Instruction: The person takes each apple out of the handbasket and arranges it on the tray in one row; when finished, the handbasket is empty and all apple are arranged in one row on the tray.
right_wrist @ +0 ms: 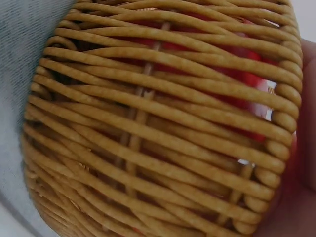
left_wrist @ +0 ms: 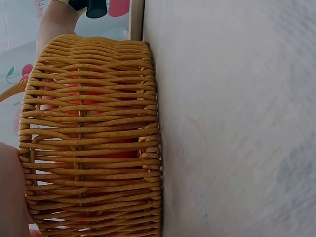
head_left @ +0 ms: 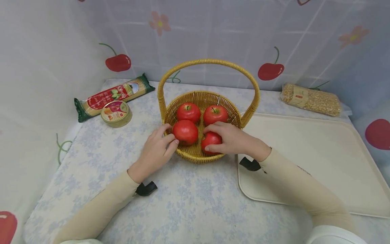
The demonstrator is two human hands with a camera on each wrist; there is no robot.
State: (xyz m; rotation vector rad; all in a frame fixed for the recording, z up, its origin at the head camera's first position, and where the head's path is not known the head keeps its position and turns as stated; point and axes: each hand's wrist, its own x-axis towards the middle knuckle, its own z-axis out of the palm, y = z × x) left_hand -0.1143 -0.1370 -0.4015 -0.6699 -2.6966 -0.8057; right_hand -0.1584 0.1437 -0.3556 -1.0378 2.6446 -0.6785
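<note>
A round yellow wicker basket (head_left: pixel 199 158) with a tall arched handle holds several red apples. My right hand (head_left: pixel 233 137) reaches over its right rim and grips the front right apple (head_left: pixel 210 139), thumb in front and fingers behind. At the left rim, my left hand (head_left: pixel 156 147) has bent fingers hooked over the wicker, their tips close against the front left apple (head_left: pixel 185 132). Two further apples, one at the back left (head_left: pixel 189 112) and one at the back right (head_left: pixel 215 115), sit behind. Both wrist views mostly show the woven basket wall (left_wrist: pixel 94 148), which hides the fingertips.
A tan tray (head_left: pixel 304 156) lies right of the basket. Behind it is a bag of corn kernels (head_left: pixel 317 101). To the left, a pasta packet (head_left: pixel 103 98) touches or nearly touches a round tin (head_left: pixel 117 117). A printed curtain (head_left: pixel 207 37) borders the patterned tablecloth (head_left: pixel 195 200).
</note>
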